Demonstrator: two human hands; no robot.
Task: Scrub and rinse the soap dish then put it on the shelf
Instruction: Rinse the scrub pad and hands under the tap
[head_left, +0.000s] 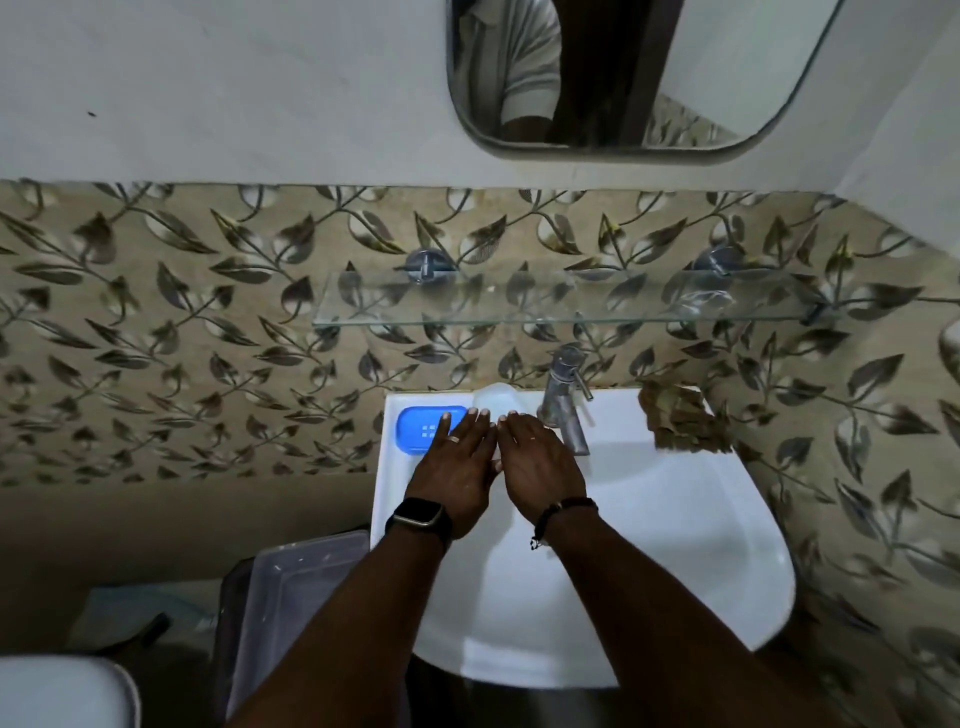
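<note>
Hovering flat with open grips, left hand (453, 470) overlaps the blue soap dish (423, 431) at ten o'clock on the washbasin (675, 509); right hand (540, 467) beside it holds nothing.

Both flat hands, left hand (453, 464) overlapping blue soap dish (423, 430), above sink (675, 519).

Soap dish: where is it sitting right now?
In the head view, the blue soap dish sits on the back left corner of the white sink rim, left of the tap. The left hand partly covers its right end.
</note>
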